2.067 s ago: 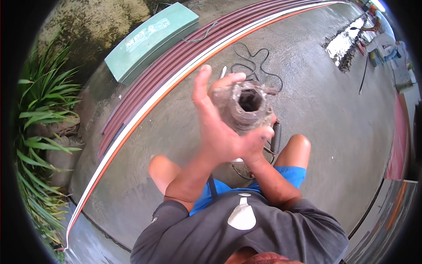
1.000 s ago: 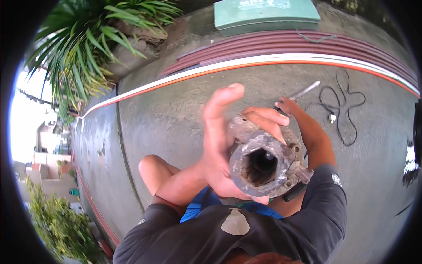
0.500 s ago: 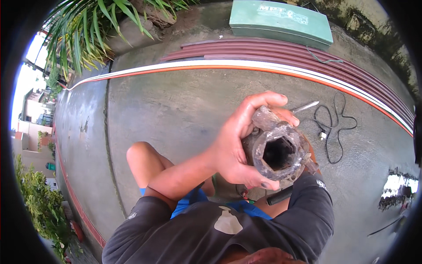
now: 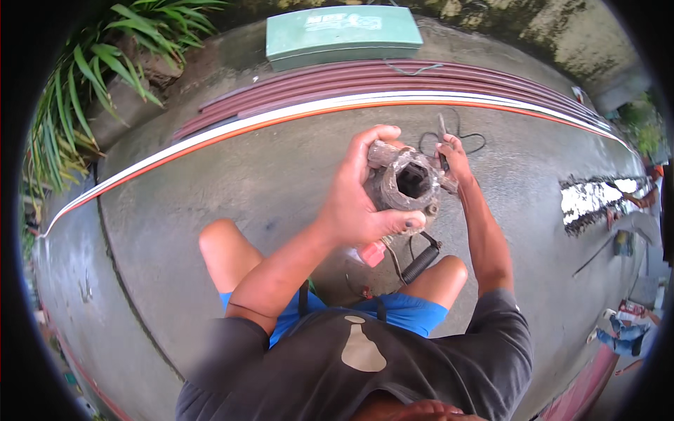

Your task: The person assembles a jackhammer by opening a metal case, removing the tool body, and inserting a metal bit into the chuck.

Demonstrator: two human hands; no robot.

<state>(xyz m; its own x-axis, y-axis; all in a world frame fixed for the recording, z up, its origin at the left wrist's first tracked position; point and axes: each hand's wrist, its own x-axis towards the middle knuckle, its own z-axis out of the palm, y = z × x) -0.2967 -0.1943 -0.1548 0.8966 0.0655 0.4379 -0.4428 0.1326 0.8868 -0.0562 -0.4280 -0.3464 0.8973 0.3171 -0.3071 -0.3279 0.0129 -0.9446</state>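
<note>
My left hand (image 4: 351, 200) grips a heavy, dirty metal housing (image 4: 388, 191) from its left side, thumb below and fingers over the top. The housing is roughly round, has stubby lugs, and shows a dark angular hole facing up toward me. Just to its right, my right hand (image 4: 458, 160) is closed around a slim pointed metal tool (image 4: 441, 126), perhaps a screwdriver, its shaft pointing away from me. Whether the tool touches the housing I cannot tell. Below, between my knees, are a black ridged grip (image 4: 420, 265) and a pinkish-red object (image 4: 371, 253).
A green metal case (image 4: 344, 43) stands at the back behind maroon pipes (image 4: 295, 85). White and orange pipes (image 4: 246, 126) lie in front of them. A thin black cable (image 4: 477, 146) curls beyond my right hand. Bright puddle (image 4: 590, 200) to the right; another person (image 4: 628, 338) at the right edge.
The view has swung right. My right hand, mostly hidden behind the housing before, now shows to its right with the pointed tool. The housing appears smaller, farther from the camera.
</note>
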